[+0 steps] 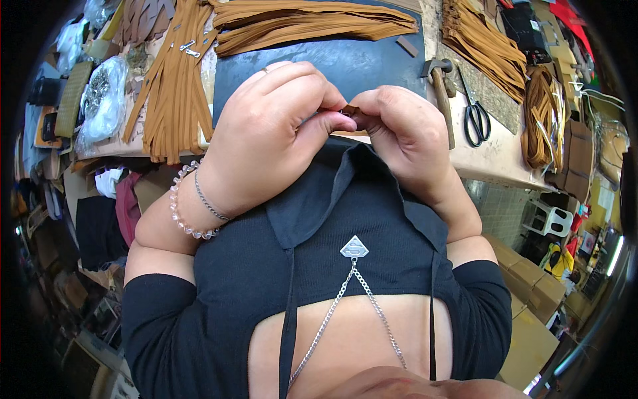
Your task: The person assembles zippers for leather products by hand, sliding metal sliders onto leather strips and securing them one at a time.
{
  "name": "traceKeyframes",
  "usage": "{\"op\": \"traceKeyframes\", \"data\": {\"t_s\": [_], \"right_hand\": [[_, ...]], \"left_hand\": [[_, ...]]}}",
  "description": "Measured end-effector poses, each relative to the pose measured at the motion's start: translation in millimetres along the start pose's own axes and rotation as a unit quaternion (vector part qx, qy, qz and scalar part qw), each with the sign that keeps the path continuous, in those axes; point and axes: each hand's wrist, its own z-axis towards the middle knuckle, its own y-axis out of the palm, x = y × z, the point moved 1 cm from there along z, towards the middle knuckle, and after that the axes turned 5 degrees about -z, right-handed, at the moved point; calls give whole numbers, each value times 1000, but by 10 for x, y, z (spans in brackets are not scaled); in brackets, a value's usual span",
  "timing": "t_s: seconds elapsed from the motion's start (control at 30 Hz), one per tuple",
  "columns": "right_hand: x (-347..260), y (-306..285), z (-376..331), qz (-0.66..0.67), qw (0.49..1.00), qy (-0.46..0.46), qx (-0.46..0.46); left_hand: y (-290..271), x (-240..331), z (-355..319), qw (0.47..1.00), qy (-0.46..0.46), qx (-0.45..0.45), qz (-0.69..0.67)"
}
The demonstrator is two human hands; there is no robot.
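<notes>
My left hand (pixel 276 126) and my right hand (pixel 407 133) meet in front of my chest, above the near edge of the table. Thumbs and forefingers of both are pinched together on a small brown piece (pixel 350 109). Only a sliver of it shows between the fingertips, with a dark bit beside it. Its colour is like the zipper tapes, but its kind is mostly hidden. Beyond the hands, a bundle of brown zipper tapes (pixel 312 23) lies across a dark blue mat (pixel 252 70). More loose zipper tapes (pixel 174 100) hang over the table's edge at left, with metal zipper sliders (pixel 191 50) on them.
Right of my hands lie a wooden-handled hammer (pixel 441 96) and black-handled scissors (pixel 476 123). Further right are a zipper tape stack (pixel 485 50) and a coiled bundle (pixel 541 120). A clear plastic bag (pixel 105 100) sits at far left. Cardboard boxes (pixel 525 279) stand below right.
</notes>
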Motion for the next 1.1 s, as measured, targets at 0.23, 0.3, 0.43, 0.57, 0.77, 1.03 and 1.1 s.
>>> {"op": "traceKeyframes", "data": {"t_s": [0.23, 0.3, 0.43, 0.57, 0.77, 1.03, 1.1], "right_hand": [[56, 118, -103, 262, 954, 144, 21], [80, 124, -122, 336, 930, 145, 39], [168, 138, -139, 390, 912, 124, 22], [93, 117, -70, 362, 927, 88, 52], [58, -128, 33, 103, 989, -104, 28], [-33, -249, 54, 82, 994, -73, -18], [-20, -249, 70, 77, 992, -92, -30]], "left_hand": [[-25, 10, 37, 995, 18, 16, -95], [-20, 40, 37, 993, 38, 22, -110], [-20, 11, 26, 993, 66, 41, -87], [-86, 31, 46, 993, 113, 29, -28], [-98, 54, 38, 995, 97, 8, -25], [-83, -25, 24, 988, 6, -39, -148], [-81, -51, 23, 986, -10, -47, -157]]}}
